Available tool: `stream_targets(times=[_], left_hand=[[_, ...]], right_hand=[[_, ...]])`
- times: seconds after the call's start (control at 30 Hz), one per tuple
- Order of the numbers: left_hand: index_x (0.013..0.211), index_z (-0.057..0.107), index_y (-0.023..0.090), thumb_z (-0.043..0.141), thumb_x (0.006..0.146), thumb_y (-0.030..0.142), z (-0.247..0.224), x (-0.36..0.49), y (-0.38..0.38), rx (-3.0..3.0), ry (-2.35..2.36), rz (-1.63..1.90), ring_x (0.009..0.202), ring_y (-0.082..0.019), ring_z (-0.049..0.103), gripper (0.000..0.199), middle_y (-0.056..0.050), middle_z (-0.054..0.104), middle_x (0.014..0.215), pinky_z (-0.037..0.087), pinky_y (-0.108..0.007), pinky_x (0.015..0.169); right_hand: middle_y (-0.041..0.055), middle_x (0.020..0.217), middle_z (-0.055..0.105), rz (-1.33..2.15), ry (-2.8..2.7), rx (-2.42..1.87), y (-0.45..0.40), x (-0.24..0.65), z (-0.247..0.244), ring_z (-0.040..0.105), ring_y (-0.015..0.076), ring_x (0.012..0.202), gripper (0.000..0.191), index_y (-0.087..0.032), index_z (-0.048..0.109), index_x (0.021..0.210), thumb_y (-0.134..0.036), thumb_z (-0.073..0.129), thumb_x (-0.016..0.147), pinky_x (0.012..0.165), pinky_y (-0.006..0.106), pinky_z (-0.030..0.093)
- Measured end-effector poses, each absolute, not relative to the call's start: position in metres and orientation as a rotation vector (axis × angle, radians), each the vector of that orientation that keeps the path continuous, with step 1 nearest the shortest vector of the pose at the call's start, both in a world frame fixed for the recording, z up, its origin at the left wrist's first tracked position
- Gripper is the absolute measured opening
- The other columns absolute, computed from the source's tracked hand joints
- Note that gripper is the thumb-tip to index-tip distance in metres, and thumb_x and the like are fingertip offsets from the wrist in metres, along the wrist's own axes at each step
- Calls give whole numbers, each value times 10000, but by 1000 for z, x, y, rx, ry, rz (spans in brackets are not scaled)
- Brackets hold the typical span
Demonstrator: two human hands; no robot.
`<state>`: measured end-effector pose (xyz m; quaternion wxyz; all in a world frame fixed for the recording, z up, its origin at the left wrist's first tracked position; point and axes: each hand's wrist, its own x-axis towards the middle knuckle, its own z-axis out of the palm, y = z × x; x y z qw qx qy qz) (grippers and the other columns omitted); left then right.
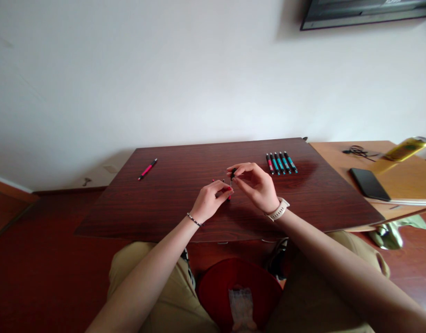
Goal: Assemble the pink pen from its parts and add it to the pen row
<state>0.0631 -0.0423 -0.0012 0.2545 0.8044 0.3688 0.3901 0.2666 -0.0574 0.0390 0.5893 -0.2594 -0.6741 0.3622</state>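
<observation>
The left hand [209,201] and right hand [255,185] meet over the middle of the dark tabletop [164,203], w/ a thin red pen [229,190] between them. The left fingers [224,188] are pressed together, pinching the low end of the pen. The right fingers [238,170] pinch its black top end, curled over it. Two hands on one small pen, prob. so each end can be held steady; it is too small to tell if the parts are joined or apart. The pen sits just above the wood, close to the person, so both wrists can rest low. Tiny red bits [218,181] lie right by the left fingers, too small to name. Far left of the fingers lies another red pen [148,169], alone. Up and right of the right fingers is a neat row of pens [281,163], mostly blue, side by side, well apart from the hands. Further right, on a lighter desk [337,157], sit a black phone [368,184], a cord [358,150] and a yellow thing [407,148]. Nothing stands between the hands and the pens.
</observation>
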Motion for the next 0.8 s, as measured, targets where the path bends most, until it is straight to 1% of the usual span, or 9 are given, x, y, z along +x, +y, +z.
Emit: stream_targets(times=[0.3, 0.53, 0.8], left_hand=[[995, 738, 224, 683, 1029, 333, -2, 63, -42, 2182, 997, 1068, 920, -208, 725, 126, -35, 772, 972, 539, -330, 874], [1008, 744, 225, 689, 1021, 320, -4, 63, -42, 2166, 993, 1074, 978, -234, 746, 111, -55, 790, 1037, 560, -352, 905], [1058, 759, 208, 694, 1011, 268, -4, 62, -42, 2192, 996, 1075, 1010, -247, 753, 100, -76, 793, 1102, 567, -361, 948]], right_hand=[[92, 1263, 744, 851, -1587, -606, -57, 266, 35, 754, 232, 1125, 146, -261, 680, 1102, -350, 739, 1003, 1003, 438, 638], [87, 1254, 745, 851, -1642, -641, -56, 266, 22, 741, 228, 1149, 142, -255, 669, 1101, -343, 728, 1006, 1011, 420, 629], [80, 1228, 743, 865, -1670, -698, -55, 268, 10, 747, 225, 1105, 129, -247, 668, 1089, -315, 726, 996, 978, 399, 632]])
